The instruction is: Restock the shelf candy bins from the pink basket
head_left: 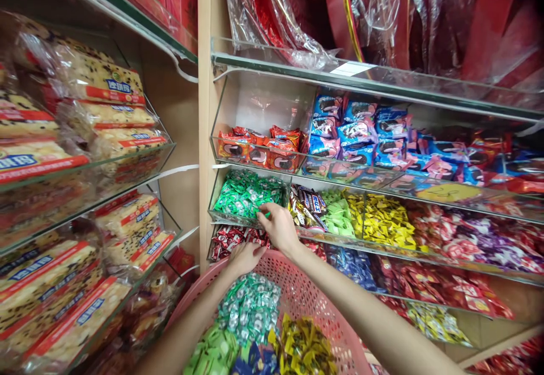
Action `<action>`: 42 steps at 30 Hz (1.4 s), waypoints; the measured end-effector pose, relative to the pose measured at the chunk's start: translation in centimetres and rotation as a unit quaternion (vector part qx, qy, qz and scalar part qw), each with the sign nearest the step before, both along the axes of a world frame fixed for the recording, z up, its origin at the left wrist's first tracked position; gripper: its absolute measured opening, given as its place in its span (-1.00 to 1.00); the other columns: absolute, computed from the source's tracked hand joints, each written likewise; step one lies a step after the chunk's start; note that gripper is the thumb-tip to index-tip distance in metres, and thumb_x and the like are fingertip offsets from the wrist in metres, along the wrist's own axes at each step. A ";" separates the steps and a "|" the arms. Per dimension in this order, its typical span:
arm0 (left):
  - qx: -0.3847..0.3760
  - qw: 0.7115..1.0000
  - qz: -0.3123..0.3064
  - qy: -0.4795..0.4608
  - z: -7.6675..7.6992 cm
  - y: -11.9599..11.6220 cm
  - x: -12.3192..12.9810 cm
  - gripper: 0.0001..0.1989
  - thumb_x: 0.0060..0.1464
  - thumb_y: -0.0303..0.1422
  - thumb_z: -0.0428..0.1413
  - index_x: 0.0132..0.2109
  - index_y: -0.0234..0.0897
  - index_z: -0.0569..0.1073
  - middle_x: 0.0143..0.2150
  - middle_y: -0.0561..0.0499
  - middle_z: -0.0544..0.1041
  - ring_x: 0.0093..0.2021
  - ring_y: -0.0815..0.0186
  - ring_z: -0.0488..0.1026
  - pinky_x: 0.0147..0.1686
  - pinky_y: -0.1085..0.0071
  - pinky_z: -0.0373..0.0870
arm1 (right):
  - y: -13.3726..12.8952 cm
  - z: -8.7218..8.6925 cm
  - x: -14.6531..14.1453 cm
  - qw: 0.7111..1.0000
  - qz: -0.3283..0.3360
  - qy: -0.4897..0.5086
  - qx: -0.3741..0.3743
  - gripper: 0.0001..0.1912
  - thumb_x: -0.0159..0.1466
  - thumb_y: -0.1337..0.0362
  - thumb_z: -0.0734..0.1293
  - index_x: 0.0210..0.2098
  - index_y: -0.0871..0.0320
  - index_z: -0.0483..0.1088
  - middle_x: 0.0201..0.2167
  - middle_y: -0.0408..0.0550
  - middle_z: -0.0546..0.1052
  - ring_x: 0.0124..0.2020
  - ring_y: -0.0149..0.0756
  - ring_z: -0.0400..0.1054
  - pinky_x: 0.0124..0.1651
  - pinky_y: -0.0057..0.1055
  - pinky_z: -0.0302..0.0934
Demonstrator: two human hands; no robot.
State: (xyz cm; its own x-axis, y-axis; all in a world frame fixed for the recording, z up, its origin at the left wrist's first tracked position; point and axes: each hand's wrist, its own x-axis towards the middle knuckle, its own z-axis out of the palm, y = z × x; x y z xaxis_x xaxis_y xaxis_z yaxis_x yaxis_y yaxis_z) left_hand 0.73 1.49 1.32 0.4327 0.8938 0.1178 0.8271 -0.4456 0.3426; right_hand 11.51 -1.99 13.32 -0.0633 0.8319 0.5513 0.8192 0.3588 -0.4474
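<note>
A pink perforated plastic basket [314, 284] is in front of me. Inside it lie piles of green-and-silver wrapped candies [250, 307], light green candies [212, 352], yellow candies [304, 346] and dark blue candies [257, 361]. My left hand [247, 257] is at the basket's far rim, its fingers bent over the edge. Just above it, my right hand [278, 226] reaches to the front glass of a bin of green-wrapped candies [250, 191]. Its fingers are loosely bent and apart, and I make out nothing between them.
Glass-fronted shelves carry chocolate bars [309, 205], yellow-wrapped candies [382, 219], blue packets [357, 123] and orange-red packets [259, 145]. To the left stand shelves of packaged puffed-rice bars [113, 89]. A wooden post [204, 114] divides the two sides. Red items in clear plastic [382, 12] are overhead.
</note>
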 end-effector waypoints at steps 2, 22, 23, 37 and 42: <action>-0.001 1.000 0.004 -0.008 0.1 -0.2 0.0 -0.46 0.09 -0.01 -0.34 -0.28 -0.16 0.45 -0.33 -0.03 0.52 -0.27 0.21 0.43 -0.36 0.43 0.22 | 2.0 1.1 0.0 0.998 -0.037 -0.050 -0.001 -0.81 0.16 0.27 0.18 -0.28 0.12 0.37 -0.34 -0.08 0.43 -0.36 -0.37 0.30 -0.31 -0.49 0.08; -0.003 1.000 0.012 -0.017 0.2 -0.4 -0.5 -0.47 0.08 0.00 -0.33 -0.28 -0.14 0.45 -0.35 -0.01 0.52 -0.25 0.24 0.43 -0.35 0.45 0.21 | 8.2 -0.6 -1.8 0.974 -0.115 -0.192 -0.034 -0.81 0.18 0.33 0.12 -0.29 0.11 0.33 -0.28 -0.05 0.35 -0.25 -0.32 0.23 -0.33 -0.47 0.04; 0.000 1.000 0.010 -0.018 0.2 -0.4 -0.5 -0.47 0.08 0.00 -0.33 -0.29 -0.14 0.44 -0.35 -0.01 0.52 -0.26 0.23 0.43 -0.35 0.45 0.21 | 8.1 -0.5 -1.9 0.974 -0.117 -0.191 -0.031 -0.81 0.19 0.34 0.10 -0.30 0.11 0.33 -0.29 -0.05 0.36 -0.25 -0.32 0.23 -0.34 -0.47 0.04; -0.014 1.000 0.019 -0.006 0.4 -0.3 -0.2 -0.48 0.08 0.00 -0.31 -0.24 -0.12 0.45 -0.31 -0.02 0.52 -0.24 0.22 0.43 -0.31 0.41 0.22 | 1.7 0.6 -1.0 0.995 -0.043 0.051 0.067 -0.68 0.25 0.14 0.01 -0.20 0.12 0.29 -0.50 -0.14 0.41 -0.49 -0.41 0.26 -0.41 -0.53 0.04; -0.015 1.000 0.006 -0.009 0.2 -0.1 -0.1 -0.47 0.08 0.00 -0.32 -0.25 -0.13 0.45 -0.31 -0.02 0.52 -0.25 0.22 0.43 -0.31 0.41 0.22 | -2.6 -2.1 0.0 0.977 0.058 0.200 0.041 -0.71 0.22 0.13 0.08 -0.30 0.15 0.32 -0.49 -0.13 0.42 -0.47 -0.42 0.29 -0.38 -0.54 0.14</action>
